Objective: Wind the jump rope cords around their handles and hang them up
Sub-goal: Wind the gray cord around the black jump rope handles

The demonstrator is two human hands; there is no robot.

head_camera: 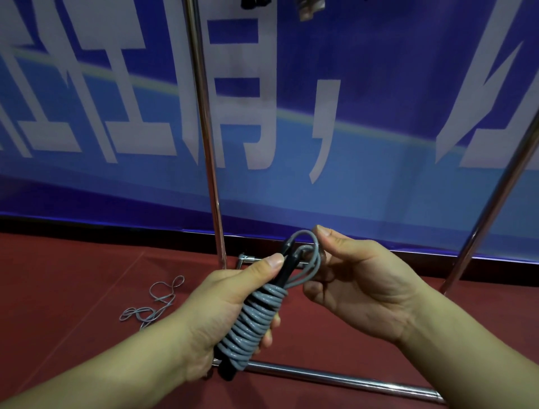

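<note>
A jump rope point(253, 321) with black handles has its grey cord wound in many tight turns around them. My left hand point(215, 315) grips this bundle around its middle, thumb pressed near the top of the handles. Above the handles the cord forms a loose loop point(309, 251). My right hand point(358, 280) pinches that loop between thumb and fingers. A second grey cord point(154, 306) lies tangled and loose on the red floor to the left; its handles are hidden.
A chrome rack stands in front of me: an upright pole point(208, 140), a slanted pole point(495, 198) at right, and a floor bar point(335, 378). Dark items hang at the top edge point(253, 3). A blue banner point(379, 87) is behind.
</note>
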